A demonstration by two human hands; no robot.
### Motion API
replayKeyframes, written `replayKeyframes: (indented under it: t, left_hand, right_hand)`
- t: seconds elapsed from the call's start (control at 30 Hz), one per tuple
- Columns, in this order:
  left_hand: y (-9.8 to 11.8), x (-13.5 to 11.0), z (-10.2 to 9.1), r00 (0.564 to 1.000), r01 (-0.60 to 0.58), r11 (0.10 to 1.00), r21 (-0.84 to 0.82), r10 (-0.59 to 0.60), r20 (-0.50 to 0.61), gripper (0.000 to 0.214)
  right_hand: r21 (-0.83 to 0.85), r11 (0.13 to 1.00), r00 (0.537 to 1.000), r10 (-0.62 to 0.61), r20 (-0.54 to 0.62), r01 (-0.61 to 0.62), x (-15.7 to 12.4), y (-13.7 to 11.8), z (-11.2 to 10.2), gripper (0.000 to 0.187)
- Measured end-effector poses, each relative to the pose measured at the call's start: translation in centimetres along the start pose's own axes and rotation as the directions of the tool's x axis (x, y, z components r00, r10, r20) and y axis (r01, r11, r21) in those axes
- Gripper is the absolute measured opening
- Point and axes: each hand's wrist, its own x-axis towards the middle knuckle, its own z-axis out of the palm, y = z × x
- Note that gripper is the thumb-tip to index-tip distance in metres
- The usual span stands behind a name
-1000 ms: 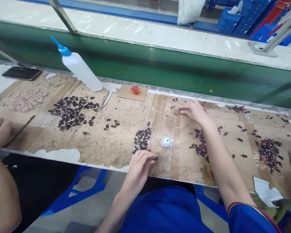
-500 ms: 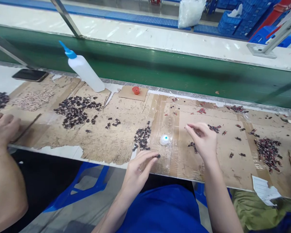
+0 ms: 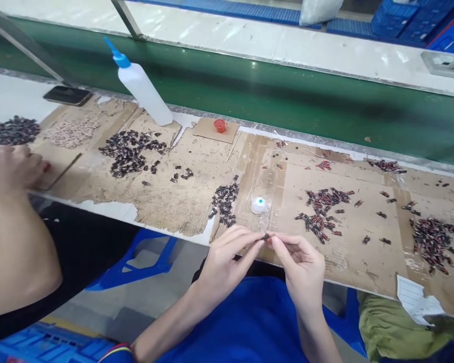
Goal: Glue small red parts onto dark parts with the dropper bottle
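1. Fingertips of the left hand [image 3: 221, 262] and right hand [image 3: 300, 267] pinch one small dark part [image 3: 266, 236] between them, over the bench's [image 3: 166, 212] near edge.
2. Step in hand, likely: joining or fitting the part; it calls for steady, fine alignment.

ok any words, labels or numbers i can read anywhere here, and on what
None can be read.
White paper slip at the bench's right edge: faint printed lines, too small and blurred to read.
White squeeze bottle with the blue nozzle: no label showing.
Dark phone lying flat, far left: screen blank.
Blue crates at the top right: no legible marking.
Small parts pinched between the left hand and right hand: no print visible.
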Motion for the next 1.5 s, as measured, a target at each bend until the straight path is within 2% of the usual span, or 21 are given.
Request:
replayKeyframes:
  t: [0.17, 0.3, 0.4, 0.53, 0.67, 0.8, 0.97, 1.17, 1.5]
  left_hand:
    - [0.3, 0.0, 0.0, 0.997, -0.081, 0.996, 0.044, 0.081, 0.01, 0.018]
    - [0.2, -0.2, 0.0, 0.994, -0.106, 0.992, 0.066, 0.105, 0.018, 0.019]
    - [0.0, -0.4, -0.1, 0.994, -0.107, 0.991, 0.084, 0.106, 0.021, 0.019]
    - [-0.1, -0.5, -0.1, 0.998, -0.05, 0.997, 0.067, 0.048, 0.039, 0.016]
    - [0.2, -0.3, 0.0, 0.997, 0.057, 0.998, 0.019, -0.058, 0.054, 0.013]
    - [0.5, 0.0, 0.0, 0.989, 0.136, 0.991, -0.003, -0.135, 0.062, 0.01]
    - [0.2, 0.0, 0.2, 0.977, 0.204, 0.979, -0.021, -0.203, 0.069, 0.01]
    - [-0.2, 0.0, 0.4, 0.956, 0.284, 0.955, -0.08, -0.276, 0.095, 0.011]
    - [-1.5, 0.0, 0.9, 0.935, 0.346, 0.934, -0.088, -0.335, 0.118, 0.009]
  right_hand:
    - [0.001, 1.0, 1.0, 0.006, -0.003, -0.006, -0.3, -0.2, -0.1, 0.01]
    - [0.008, 0.998, 0.998, -0.058, 0.018, 0.058, -0.3, 0.0, -0.2, 0.001]
    - [0.001, 0.994, 0.993, -0.107, 0.053, 0.107, -0.3, 0.4, -0.2, 0.006]
    - [0.029, 0.993, 0.989, -0.117, 0.086, 0.115, -0.1, 1.1, -0.3, 0.01]
    - [0.056, 0.992, 0.992, -0.119, 0.053, 0.116, -0.1, 1.6, -0.3, 0.013]
    - [0.031, 0.989, 0.989, -0.147, 0.032, 0.146, -0.2, 1.9, -0.4, 0.014]
    - [-0.013, 0.989, 0.986, -0.149, 0.072, 0.15, -0.2, 2.1, -0.6, 0.015]
    - [-0.059, 0.992, 0.983, -0.101, 0.155, 0.111, 0.2, 2.0, -1.4, 0.012]
    - [-0.141, 0.987, 0.991, -0.065, 0.118, 0.082, 0.6, 2.8, -1.2, 0.009]
